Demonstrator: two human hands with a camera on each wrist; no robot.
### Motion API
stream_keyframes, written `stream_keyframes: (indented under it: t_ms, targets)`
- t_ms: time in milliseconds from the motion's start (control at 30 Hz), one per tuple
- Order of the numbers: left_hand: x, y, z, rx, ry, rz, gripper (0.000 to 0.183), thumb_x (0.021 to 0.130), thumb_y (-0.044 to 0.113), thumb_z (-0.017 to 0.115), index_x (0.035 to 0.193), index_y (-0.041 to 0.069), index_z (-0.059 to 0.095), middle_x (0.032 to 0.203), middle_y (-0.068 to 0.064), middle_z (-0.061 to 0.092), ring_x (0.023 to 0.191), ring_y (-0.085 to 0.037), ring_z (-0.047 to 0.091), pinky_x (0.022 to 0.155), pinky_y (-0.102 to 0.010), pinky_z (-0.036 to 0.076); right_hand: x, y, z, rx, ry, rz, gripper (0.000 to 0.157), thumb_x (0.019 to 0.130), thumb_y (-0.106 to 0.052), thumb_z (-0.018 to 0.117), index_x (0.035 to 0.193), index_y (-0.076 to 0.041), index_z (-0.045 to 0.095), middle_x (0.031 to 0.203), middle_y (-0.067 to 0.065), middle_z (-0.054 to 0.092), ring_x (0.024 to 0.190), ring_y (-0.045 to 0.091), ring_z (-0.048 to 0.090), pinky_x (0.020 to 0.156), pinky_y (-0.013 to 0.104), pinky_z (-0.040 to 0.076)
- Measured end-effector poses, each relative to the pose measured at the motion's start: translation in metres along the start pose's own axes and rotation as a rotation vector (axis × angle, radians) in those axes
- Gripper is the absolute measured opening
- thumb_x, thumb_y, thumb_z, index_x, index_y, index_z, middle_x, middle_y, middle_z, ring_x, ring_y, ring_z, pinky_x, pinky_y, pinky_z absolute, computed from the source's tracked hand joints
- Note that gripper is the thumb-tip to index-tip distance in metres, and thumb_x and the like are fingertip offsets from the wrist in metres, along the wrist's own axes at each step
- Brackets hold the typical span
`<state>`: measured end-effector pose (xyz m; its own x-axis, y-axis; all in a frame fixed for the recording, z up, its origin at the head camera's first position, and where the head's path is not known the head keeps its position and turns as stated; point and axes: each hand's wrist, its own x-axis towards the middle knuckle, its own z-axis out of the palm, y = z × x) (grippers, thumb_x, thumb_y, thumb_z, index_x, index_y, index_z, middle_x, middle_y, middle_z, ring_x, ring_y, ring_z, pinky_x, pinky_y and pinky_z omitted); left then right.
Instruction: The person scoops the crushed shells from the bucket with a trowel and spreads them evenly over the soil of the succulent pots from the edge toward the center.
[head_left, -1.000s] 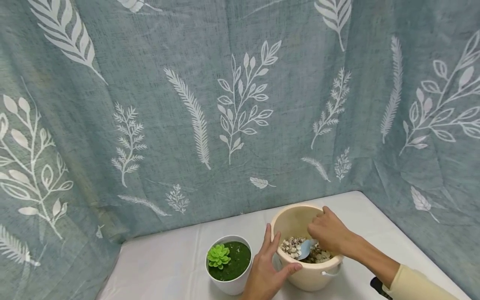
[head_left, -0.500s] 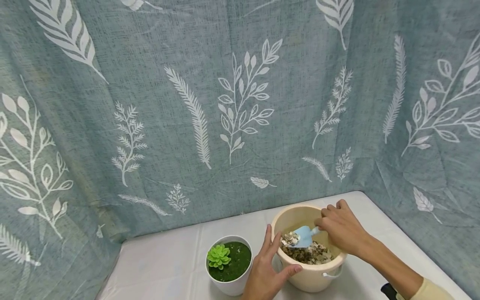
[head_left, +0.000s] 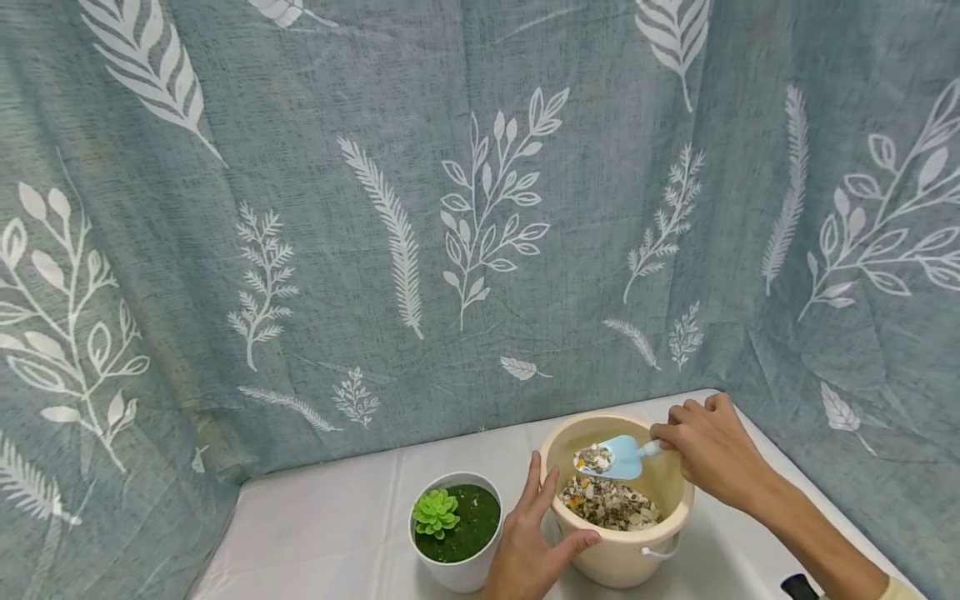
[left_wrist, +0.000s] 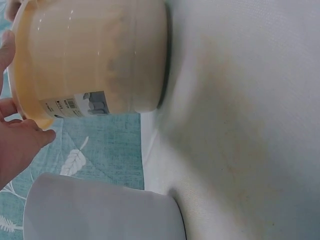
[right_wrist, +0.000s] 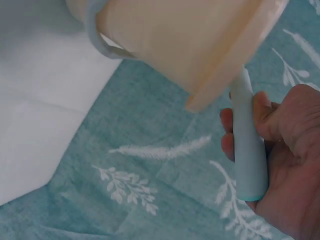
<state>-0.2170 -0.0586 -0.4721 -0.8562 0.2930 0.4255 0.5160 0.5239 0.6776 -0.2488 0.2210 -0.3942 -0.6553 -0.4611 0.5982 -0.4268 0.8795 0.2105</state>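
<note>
A cream bucket (head_left: 618, 557) stands on the table with a mix of small pale and brown pebbles (head_left: 611, 504) inside. My left hand (head_left: 527, 542) holds its near-left rim, fingers spread on the side and thumb on the front edge. My right hand (head_left: 708, 450) grips the handle (right_wrist: 247, 150) of a light blue hand shovel (head_left: 626, 458). The shovel's blade is over the bucket opening, loaded with pebbles (head_left: 592, 458), some of them orange. In the right wrist view the bucket's wall hides the blade.
Left of the bucket, close to my left hand, stands a white pot (head_left: 461, 575) with a green succulent (head_left: 435, 512) on a dark green surface. A pale bail handle (head_left: 660, 552) hangs at the bucket's side. A leaf-patterned curtain (head_left: 420, 250) rises behind the white table (head_left: 315, 533).
My right hand has lifted the shovel out of the pebbles and drawn it up and right, now with a load on its blade. My left hand has stayed on the bucket rim.
</note>
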Motion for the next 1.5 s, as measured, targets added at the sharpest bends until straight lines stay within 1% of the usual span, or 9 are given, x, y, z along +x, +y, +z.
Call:
stream_keyframes:
  t_ms: [200, 367, 500, 633, 733, 833, 1000, 1167, 1500]
  targets:
    - [-0.005, -0.003, -0.004, 0.033, 0.018, 0.016, 0.087, 0.089, 0.054, 0.078, 0.152, 0.0, 0.052, 0.167, -0.027, 0.034, 0.138, -0.046, 0.057, 0.106, -0.052, 0.057, 0.007, -0.002, -0.013, 0.027, 0.013, 0.01, 0.036, 0.067, 0.005, 0.087, 0.088, -0.024, 0.08, 0.072, -0.006, 0.063, 0.071, 0.015, 0.054, 0.074, 0.042, 0.034]
    - [-0.009, -0.004, -0.009, 0.091, 0.066, 0.035, 0.081, 0.09, 0.054, 0.077, 0.148, -0.001, 0.057, 0.163, -0.023, 0.044, 0.139, -0.042, 0.058, 0.106, -0.051, 0.057, 0.016, -0.009, -0.022, 0.065, 0.061, 0.006, 0.032, 0.071, 0.004, 0.085, 0.089, -0.022, 0.08, 0.073, -0.006, 0.065, 0.07, 0.014, 0.054, 0.074, 0.039, 0.033]
    - [-0.016, -0.006, -0.013, 0.134, 0.168, 0.118, 0.07, 0.092, 0.044, 0.079, 0.145, 0.002, 0.06, 0.153, -0.019, 0.058, 0.133, -0.037, 0.064, 0.104, -0.049, 0.059, 0.022, -0.02, -0.025, 0.093, 0.101, 0.0, 0.02, 0.078, -0.005, 0.083, 0.091, -0.02, 0.082, 0.074, -0.006, 0.065, 0.07, 0.012, 0.053, 0.075, 0.037, 0.031]
    - [-0.028, -0.016, -0.03, 0.2, 0.339, 0.173, 0.065, 0.089, 0.027, 0.085, 0.145, 0.006, 0.061, 0.144, -0.014, 0.066, 0.128, -0.033, 0.067, 0.101, -0.045, 0.061, 0.037, -0.039, -0.018, 0.127, 0.113, -0.021, 0.015, 0.082, -0.009, 0.083, 0.091, -0.021, 0.082, 0.074, -0.007, 0.064, 0.071, 0.013, 0.053, 0.076, 0.038, 0.031]
    - [-0.036, -0.026, -0.047, 0.236, 0.463, 0.112, 0.072, 0.082, 0.019, 0.09, 0.146, 0.008, 0.06, 0.145, -0.012, 0.065, 0.132, -0.035, 0.064, 0.101, -0.049, 0.06, 0.051, -0.055, -0.013, 0.139, 0.102, -0.045, 0.016, 0.081, -0.01, 0.084, 0.091, -0.022, 0.082, 0.073, -0.007, 0.063, 0.07, 0.013, 0.052, 0.076, 0.038, 0.032]
    - [-0.045, -0.035, -0.064, 0.222, 0.511, -0.031, 0.083, 0.078, 0.021, 0.093, 0.151, 0.007, 0.055, 0.15, -0.017, 0.059, 0.139, -0.042, 0.057, 0.102, -0.057, 0.057, 0.066, -0.071, -0.008, 0.137, 0.073, -0.072, 0.016, 0.082, -0.01, 0.085, 0.091, -0.023, 0.082, 0.071, -0.007, 0.061, 0.067, 0.012, 0.046, 0.076, 0.037, 0.032]
    - [-0.058, -0.046, -0.088, 0.124, 0.382, -0.308, 0.108, 0.072, 0.04, 0.096, 0.159, 0.004, 0.042, 0.161, -0.027, 0.042, 0.146, -0.054, 0.043, 0.108, -0.069, 0.049, 0.088, -0.099, 0.002, 0.147, -0.028, -0.089, 0.014, 0.085, -0.01, 0.083, 0.087, -0.023, 0.08, 0.067, -0.007, 0.055, 0.065, 0.011, 0.04, 0.075, 0.035, 0.028]
    - [-0.057, -0.053, -0.093, 0.013, 0.205, -0.501, 0.127, 0.064, 0.05, 0.098, 0.161, 0.001, 0.033, 0.165, -0.029, 0.037, 0.148, -0.055, 0.041, 0.113, -0.069, 0.045, 0.099, -0.115, 0.012, 0.119, -0.109, -0.086, 0.016, 0.083, -0.011, 0.084, 0.079, -0.025, 0.077, 0.065, -0.006, 0.052, 0.064, 0.012, 0.034, 0.075, 0.034, 0.021]
    - [-0.059, -0.061, -0.099, 0.032, 0.179, -0.56, 0.123, 0.065, 0.051, 0.098, 0.158, -0.003, 0.038, 0.154, -0.029, 0.053, 0.135, -0.05, 0.058, 0.105, -0.062, 0.054, 0.108, -0.14, 0.022, -0.023, -0.092, -0.175, 0.036, 0.076, -0.001, 0.084, 0.06, -0.021, 0.058, 0.059, 0.0, 0.045, 0.063, 0.015, 0.027, 0.074, 0.036, 0.015]
